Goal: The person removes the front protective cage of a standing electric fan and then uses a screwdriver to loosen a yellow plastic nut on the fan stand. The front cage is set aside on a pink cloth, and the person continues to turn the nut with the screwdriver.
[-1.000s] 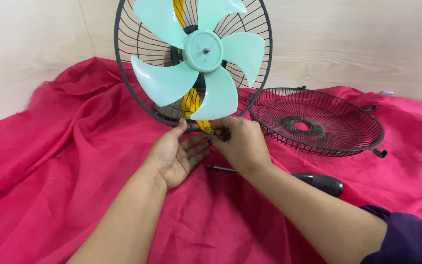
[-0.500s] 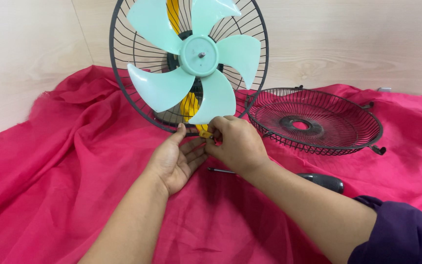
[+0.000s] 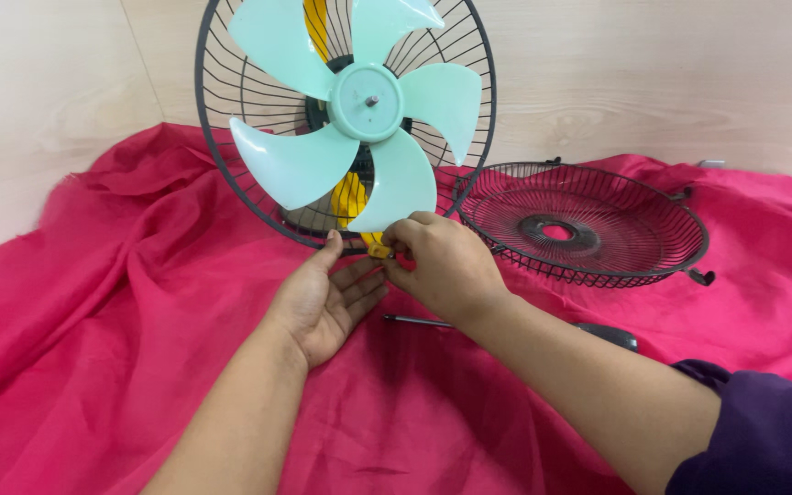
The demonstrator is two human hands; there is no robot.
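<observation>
Pinching at the lowest point of the fan's rear guard (image 3: pixel 231 110), the right hand (image 3: pixel 437 266) has its thumb and forefinger closed together on a small yellow clip (image 3: pixel 379 249) that sits on the dark wire rim, just below centre of the frame. The clip lies directly ahead of those fingertips, toward the top of the frame, and its short body runs roughly across the rim, pointing down toward the person. The left hand (image 3: pixel 323 298) lies open, palm up, fingers spread apart and holding nothing; its thumb tip reaches up to the rim just left of the clip, and its palm sits below and left of the pinch, cupped under it. Both hands are close, but the right is the one actually on the clip, while the left is just beside it.

The fan stands upright in the upper middle of the frame with its pale green blades (image 3: pixel 359 101) exposed and a yellow body showing behind them. The loose front guard (image 3: pixel 588 229) lies flat to the right of centre, its edge near the standing rim. A screwdriver (image 3: pixel 598 332) lies on the red cloth (image 3: pixel 93 302) under the right forearm, its long axis running left to right, tip pointing left.
</observation>
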